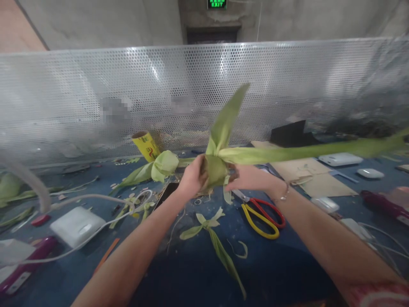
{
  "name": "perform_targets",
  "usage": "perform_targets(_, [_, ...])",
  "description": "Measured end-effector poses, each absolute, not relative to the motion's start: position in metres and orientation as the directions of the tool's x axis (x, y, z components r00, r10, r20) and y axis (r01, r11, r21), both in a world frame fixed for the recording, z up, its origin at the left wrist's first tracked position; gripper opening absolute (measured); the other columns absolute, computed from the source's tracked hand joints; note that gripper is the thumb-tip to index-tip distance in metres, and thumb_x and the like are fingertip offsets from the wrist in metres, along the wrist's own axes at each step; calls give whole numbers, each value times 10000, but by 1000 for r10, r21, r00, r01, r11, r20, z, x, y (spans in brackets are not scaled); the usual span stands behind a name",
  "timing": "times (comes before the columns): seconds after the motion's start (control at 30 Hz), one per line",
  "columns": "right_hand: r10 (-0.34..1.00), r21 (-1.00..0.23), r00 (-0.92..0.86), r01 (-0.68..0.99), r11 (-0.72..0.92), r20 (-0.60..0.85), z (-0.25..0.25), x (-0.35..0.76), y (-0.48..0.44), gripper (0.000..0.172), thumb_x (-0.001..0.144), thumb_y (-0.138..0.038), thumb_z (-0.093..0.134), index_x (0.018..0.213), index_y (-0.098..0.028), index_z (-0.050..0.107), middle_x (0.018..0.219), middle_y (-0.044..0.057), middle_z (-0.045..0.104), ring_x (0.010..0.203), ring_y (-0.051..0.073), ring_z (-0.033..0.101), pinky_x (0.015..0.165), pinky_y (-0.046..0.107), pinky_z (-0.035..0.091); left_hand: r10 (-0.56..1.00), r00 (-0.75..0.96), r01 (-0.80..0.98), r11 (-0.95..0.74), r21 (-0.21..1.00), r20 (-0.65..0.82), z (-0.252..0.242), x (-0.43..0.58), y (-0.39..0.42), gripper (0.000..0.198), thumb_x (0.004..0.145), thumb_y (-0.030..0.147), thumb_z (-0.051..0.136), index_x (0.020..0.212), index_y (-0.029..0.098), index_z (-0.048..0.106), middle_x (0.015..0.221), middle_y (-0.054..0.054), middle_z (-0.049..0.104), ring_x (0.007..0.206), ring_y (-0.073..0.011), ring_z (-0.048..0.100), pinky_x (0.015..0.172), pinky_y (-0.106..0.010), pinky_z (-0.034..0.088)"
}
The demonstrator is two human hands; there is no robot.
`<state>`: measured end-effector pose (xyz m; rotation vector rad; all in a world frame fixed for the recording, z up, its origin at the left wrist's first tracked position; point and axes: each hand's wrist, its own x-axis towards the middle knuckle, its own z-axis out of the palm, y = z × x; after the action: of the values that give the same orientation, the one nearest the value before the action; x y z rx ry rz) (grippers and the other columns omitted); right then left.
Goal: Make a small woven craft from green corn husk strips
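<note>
The lit green sign (217,4) high beyond the folded green leaf bundle (216,168) reads "EXIT"; characters above that word are cut off. Left of the bundle leans a yellow cylindrical tube (147,146) with red and dark printing, too blurred to read.

The bundle is held up between both hands: the left hand (193,175) has its fingers closed on its left side, the right hand (244,177) grips its right side, with some fingertips hidden. One pointed blade rises from the bundle; a long strip runs right, crossing before brown cardboard sheets (335,185).

Just nearer than the bundle, metal scissors with one red and one yellow handle (262,216) lie beside the right forearm, and a knotted green leaf piece (209,226) rests on the blue tabletop (191,279). Left of the bundle sits a rounded white plastic box (77,226). A perforated metal screen (153,81) stands behind the bundle.
</note>
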<state>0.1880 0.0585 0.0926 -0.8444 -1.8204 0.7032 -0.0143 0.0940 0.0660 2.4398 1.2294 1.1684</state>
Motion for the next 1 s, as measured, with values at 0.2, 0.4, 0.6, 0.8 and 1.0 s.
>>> perform_targets(0.2, [794,-821,-292,49,569,534,68,162,66,700,641,-285,732,1260,-258,406,1258,97,493,960,198,573,705,319,556,741,304,587,-640,495,598,76,-18,94,440,705,183,573,1142,174,522,978,-102,653,869,-261,614,776,-362,475])
perform_targets(0.4, [879,-858,-150,-344,382,452,66,166,74,677,613,-452,697,1209,-334,398,1284,60,474,977,195,571,717,342,537,755,131,761,-492,423,642,79,-13,85,443,772,293,583,1189,167,499,1044,-152,633,894,-311,623,765,-389,467])
perform_targets(0.6, [949,-936,-294,-352,5,116,74,166,65,302,750,-456,654,810,-210,490,623,-45,520,432,52,387,402,181,331,781,196,830,-454,324,593,73,-15,87,408,792,305,559,1176,188,488,1000,-149,653,812,-308,645,695,-358,459])
perform_targets(0.8, [972,-964,-217,-266,32,92,53,135,59,296,764,-442,613,723,-221,420,450,-123,248,356,46,173,339,184,128,873,66,689,-390,611,483,73,-16,97,376,710,214,599,1073,211,499,660,-30,610,650,-267,626,675,-345,452])
perform_targets(1.0, [954,-983,-247,21,182,171,44,122,52,250,799,-360,531,647,-213,398,468,-88,294,399,64,241,377,207,180,911,-36,379,-368,849,410,65,-20,114,421,579,65,551,969,214,497,498,79,485,427,-148,486,563,-281,425])
